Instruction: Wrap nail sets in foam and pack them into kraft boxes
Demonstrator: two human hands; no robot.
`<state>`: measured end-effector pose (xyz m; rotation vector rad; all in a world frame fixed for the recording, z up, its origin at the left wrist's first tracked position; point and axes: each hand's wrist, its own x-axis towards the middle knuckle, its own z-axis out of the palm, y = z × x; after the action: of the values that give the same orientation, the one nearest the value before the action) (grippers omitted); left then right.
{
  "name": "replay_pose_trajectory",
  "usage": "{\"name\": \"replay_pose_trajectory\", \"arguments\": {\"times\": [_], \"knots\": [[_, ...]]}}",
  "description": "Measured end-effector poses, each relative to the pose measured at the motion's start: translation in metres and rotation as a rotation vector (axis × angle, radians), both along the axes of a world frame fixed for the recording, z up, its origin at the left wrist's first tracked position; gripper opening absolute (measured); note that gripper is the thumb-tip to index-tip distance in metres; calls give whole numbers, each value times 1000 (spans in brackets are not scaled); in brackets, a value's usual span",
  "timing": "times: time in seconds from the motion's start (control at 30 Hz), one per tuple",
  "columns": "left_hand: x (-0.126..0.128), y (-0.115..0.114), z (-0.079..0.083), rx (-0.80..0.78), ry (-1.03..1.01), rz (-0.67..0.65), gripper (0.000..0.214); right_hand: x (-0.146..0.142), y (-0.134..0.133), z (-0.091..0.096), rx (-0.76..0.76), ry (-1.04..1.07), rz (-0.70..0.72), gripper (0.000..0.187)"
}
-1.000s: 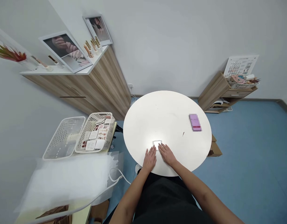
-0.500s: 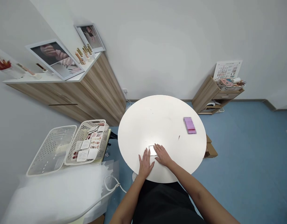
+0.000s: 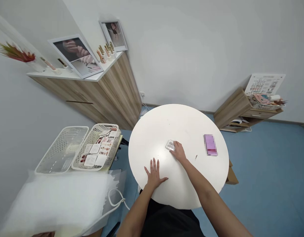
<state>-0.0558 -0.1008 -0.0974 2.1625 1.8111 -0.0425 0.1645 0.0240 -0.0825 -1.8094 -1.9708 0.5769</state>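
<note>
**Small clear case [image 3: 170, 145] under right fingers [image 3: 176, 144], mid-table**

Right hand [image 3: 179, 153]: fingers narrow and close together, tips against the right edge of the case; firm grip or light touch, impossible to tell. Left hand [image 3: 154, 175]: fingers spread wide, palm down near the close rim of the round white table [image 3: 188, 123], well apart from the case. Open tabletop between the hands and out to the far rim. Toward the right rim, a blurred pink package [image 3: 210, 144], well clear of the right hand, with a small dark speck [image 3: 196, 157] just left of it. Past the left rim, a strip of blue floor [image 3: 119, 141], then a white basket of printed cards [image 3: 97, 140] beside a second white basket [image 3: 61, 149]. Along the near left, a white plastic sheet [image 3: 58, 204].
</note>
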Motion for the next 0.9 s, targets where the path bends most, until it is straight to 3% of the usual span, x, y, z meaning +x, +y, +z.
{"name": "replay_pose_trajectory", "arguments": {"times": [0.23, 0.5, 0.6, 0.67, 0.73, 0.83, 0.9], "knots": [[1, -1, -3, -5, -11, -1, 123, 6, 34, -2, 6, -23, -13, 62], [0, 1, 10, -161, -229, -22, 119, -16, 16, 0, 40, -118, -59, 62], [-8, 7, 21, -235, -346, -25, 106, -48, 1, 6, 74, -100, 53, 60], [-20, 8, 30, -232, -445, 3, 78, -76, -10, 11, 106, -81, 142, 59], [-40, 1, 40, -154, -560, 111, 49, -109, -22, 16, 152, -47, 233, 56], [-87, -28, 55, 46, -640, 335, 32, -162, -41, 24, 232, 16, 378, 52], [-127, -58, 62, 200, -574, 451, 26, -197, -57, 28, 255, 47, 474, 49]]}}
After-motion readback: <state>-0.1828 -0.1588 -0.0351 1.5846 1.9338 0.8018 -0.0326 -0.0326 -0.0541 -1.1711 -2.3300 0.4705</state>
